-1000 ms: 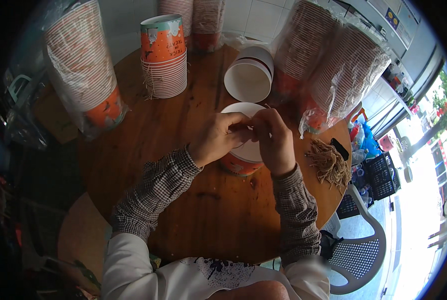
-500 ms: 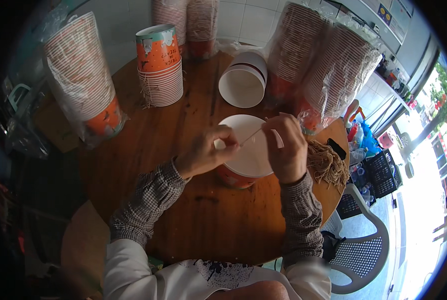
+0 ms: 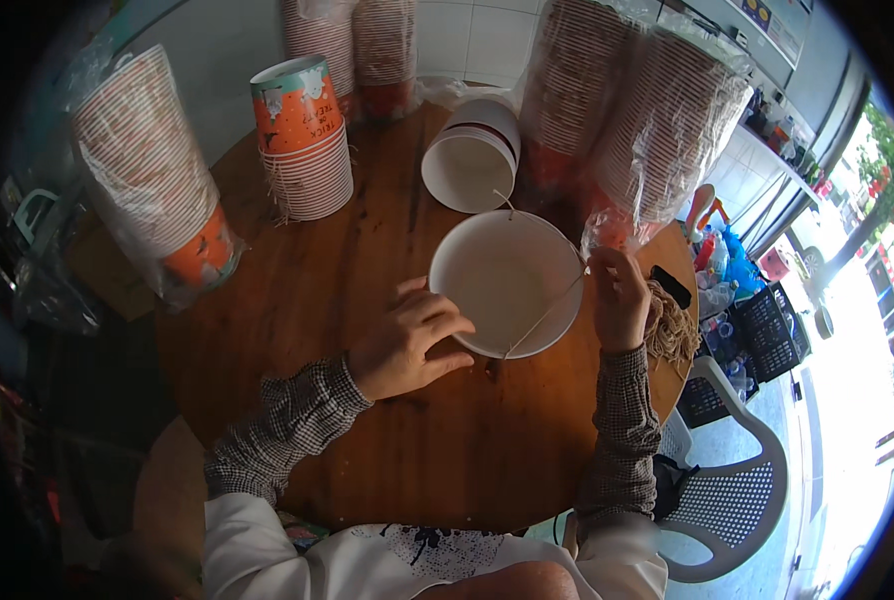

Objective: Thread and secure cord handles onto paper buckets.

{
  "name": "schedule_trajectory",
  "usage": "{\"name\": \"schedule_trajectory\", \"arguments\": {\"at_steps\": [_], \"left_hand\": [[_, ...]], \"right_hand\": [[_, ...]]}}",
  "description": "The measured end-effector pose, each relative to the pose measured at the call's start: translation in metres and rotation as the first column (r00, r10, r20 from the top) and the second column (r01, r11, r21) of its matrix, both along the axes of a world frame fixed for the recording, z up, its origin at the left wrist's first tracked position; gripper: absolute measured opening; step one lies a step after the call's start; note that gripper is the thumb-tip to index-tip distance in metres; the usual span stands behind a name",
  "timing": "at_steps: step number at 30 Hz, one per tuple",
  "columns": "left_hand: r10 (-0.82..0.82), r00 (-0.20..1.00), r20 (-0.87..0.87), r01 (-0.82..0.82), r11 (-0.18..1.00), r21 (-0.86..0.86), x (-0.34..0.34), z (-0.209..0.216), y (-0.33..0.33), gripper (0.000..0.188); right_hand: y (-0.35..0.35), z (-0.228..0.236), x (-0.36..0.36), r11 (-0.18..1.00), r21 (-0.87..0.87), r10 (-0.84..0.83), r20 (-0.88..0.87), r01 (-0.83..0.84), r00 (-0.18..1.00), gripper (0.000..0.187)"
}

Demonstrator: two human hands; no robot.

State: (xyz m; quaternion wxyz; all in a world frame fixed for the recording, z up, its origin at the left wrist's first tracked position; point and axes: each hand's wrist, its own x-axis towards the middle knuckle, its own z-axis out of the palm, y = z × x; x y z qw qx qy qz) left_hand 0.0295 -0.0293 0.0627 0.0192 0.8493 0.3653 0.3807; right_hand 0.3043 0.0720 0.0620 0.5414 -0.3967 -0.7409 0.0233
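Observation:
A white-lined paper bucket (image 3: pixel 497 275) stands before me with its mouth tilted up to me. A thin twine handle (image 3: pixel 547 318) is fastened at its near and far rim and is drawn out to the right. My right hand (image 3: pixel 621 300) pinches that twine at the right rim, its fingertips closed. My left hand (image 3: pixel 407 345) is at the near left of the bucket, fingers apart, some close against its rim; whether they touch it is hard to tell. Two nested white buckets (image 3: pixel 469 170) lie on their side just behind.
Orange paper buckets stand in a stack (image 3: pixel 307 140) at the back left. Plastic-wrapped bucket stacks rise at left (image 3: pixel 152 165), back (image 3: pixel 385 50) and right (image 3: pixel 667 120). Loose twine (image 3: pixel 670 325) and a black phone (image 3: pixel 671 287) sit by the right edge of the wooden table (image 3: pixel 407 450).
My hands have moved apart from the twine between them above the bucket. The left came down by the rim; the right drew the twine out to the right. The bucket now shows more of its inside.

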Motion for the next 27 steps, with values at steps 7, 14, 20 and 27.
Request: {"name": "schedule_trajectory", "arguments": {"at_steps": [7, 14, 20, 27], "left_hand": [[0.093, 0.995, -0.046, -0.088, 0.991, 0.1, 0.029, -0.008, 0.002, 0.036], [0.041, 0.999, 0.031, -0.042, 0.999, 0.029, 0.033, -0.009, 0.008, 0.027], [-0.017, 0.989, 0.144, 0.032, 0.994, -0.101, 0.026, 0.001, -0.001, 0.023], [0.02, 0.989, 0.146, -0.018, 1.0, -0.014, 0.018, -0.005, 0.0, 0.018]], "right_hand": [[-0.013, 0.0, -0.014, 0.998, 0.02, 0.057, -0.013, -0.057, 0.998, 0.013], [-0.016, -0.009, -0.015, 0.996, -0.012, 0.092, -0.033, -0.092, 0.995, 0.009], [-0.018, -0.006, -0.011, 0.995, 0.094, -0.035, -0.057, 0.04, 0.998, 0.011], [-0.021, -0.005, -0.008, 0.966, 0.238, -0.087, -0.049, 0.097, 0.995, 0.009]]}}
